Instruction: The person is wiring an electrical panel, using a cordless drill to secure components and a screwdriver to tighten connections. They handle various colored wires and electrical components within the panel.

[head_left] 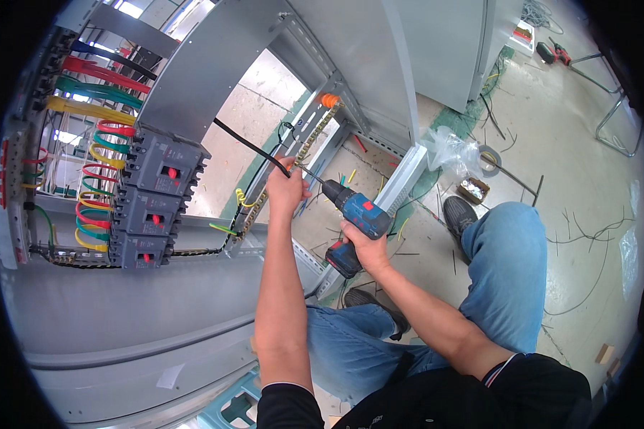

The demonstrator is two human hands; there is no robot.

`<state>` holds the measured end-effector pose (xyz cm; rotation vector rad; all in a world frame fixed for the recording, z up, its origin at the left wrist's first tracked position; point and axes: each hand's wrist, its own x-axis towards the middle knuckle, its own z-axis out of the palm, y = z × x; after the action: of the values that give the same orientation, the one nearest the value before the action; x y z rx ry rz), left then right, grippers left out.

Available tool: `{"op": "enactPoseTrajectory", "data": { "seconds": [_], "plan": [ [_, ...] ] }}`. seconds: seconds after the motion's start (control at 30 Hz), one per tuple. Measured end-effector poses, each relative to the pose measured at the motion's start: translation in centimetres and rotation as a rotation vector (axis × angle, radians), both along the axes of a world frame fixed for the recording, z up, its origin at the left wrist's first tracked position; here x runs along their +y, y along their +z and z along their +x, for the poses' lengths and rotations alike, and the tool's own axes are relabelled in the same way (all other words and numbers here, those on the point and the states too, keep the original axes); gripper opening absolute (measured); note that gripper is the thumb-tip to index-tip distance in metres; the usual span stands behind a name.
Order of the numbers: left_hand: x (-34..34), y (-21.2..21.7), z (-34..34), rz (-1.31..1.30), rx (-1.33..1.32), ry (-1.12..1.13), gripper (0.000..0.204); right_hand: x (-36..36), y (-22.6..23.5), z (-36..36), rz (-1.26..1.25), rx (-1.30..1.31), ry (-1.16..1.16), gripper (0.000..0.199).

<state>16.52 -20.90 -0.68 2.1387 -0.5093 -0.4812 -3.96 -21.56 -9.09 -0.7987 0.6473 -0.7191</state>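
My right hand (367,248) is wrapped round the grip of a blue and black cordless drill (363,213). Its long thin bit points up and left, toward a metal strip with a row of brass-coloured screws (315,143) on the cabinet frame. Close to the bit's tip, my left hand (287,189) is closed on the end of a black cable (247,143), its fingers beside the strip. From there the cable runs up and left behind a grey panel. Where exactly the bit touches is too small to tell.
Grey circuit breakers (154,171) with coloured wire loops stand at left inside the cabinet. An orange insulator (329,100) sits on the frame. Wire scraps, a tape roll (490,161) and a plastic bag (454,151) lie on the floor. A teal stool (225,409) is beside my leg.
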Motion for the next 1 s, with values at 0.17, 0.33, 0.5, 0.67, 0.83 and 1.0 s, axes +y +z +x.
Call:
{"op": "enactPoseTrajectory", "data": {
  "seconds": [0.17, 0.33, 0.5, 0.67, 0.83, 1.0],
  "plan": [
    [0.3, -0.1, 0.2, -0.011, 0.015, -0.004, 0.039, 0.3, -0.2, -0.2, 0.003, 0.011, 0.013, 0.017],
    [0.4, 0.1, 0.4, -0.056, 0.116, 0.017, 0.037, -0.1, 0.1, -0.4, 0.045, -0.043, 0.011, 0.018],
    [-0.3, 0.0, 0.1, -0.059, 0.125, 0.076, 0.036, -0.5, 0.0, -0.8, 0.028, -0.050, 0.057, 0.013],
    [-0.5, -0.2, 0.5, -0.053, 0.163, 0.082, 0.034, -0.4, 0.1, -1.0, 0.010, -0.046, 0.038, 0.013],
    [-0.5, 0.3, 0.7, -0.053, 0.242, 0.083, 0.033, -1.7, -0.9, -1.4, 0.144, -0.140, 0.111, 0.016],
    [-0.8, 0.5, 0.2, -0.084, 0.254, 0.119, 0.034, -2.0, -0.9, -1.4, 0.164, -0.169, 0.125, 0.015]
  ]
}}
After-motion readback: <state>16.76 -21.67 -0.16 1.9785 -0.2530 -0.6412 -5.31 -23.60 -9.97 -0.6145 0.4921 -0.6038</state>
